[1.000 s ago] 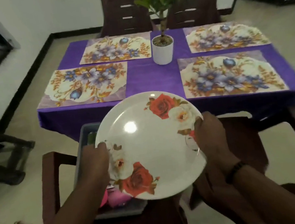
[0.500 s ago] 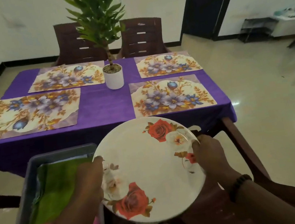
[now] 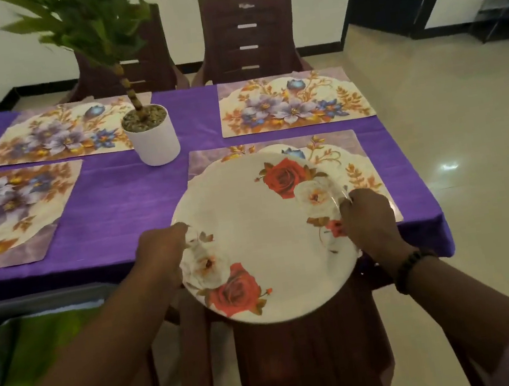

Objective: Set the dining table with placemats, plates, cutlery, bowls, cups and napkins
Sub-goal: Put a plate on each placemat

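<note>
I hold a white plate [image 3: 266, 240] printed with red and white roses by its two sides. My left hand [image 3: 162, 255] grips its left rim and my right hand [image 3: 370, 220] grips its right rim. The plate hangs over the near edge of the table, partly above the near right floral placemat [image 3: 343, 150]. Three more floral placemats lie on the purple tablecloth [image 3: 122, 191]: far right [image 3: 292, 102], far left [image 3: 55, 134] and near left [image 3: 4, 215]. No plates lie on them.
A white pot with a green plant [image 3: 153, 135] stands mid-table. A dark brown chair [image 3: 302, 356] is right below the plate. A grey bin [image 3: 27, 309] with green cloth sits at lower left. Two chairs [image 3: 248, 33] stand at the far side.
I have stepped toward the table's right side, carrying the plate forward from above the bin and chair until it overlaps the near right placemat. Both hands keep the same grip.
</note>
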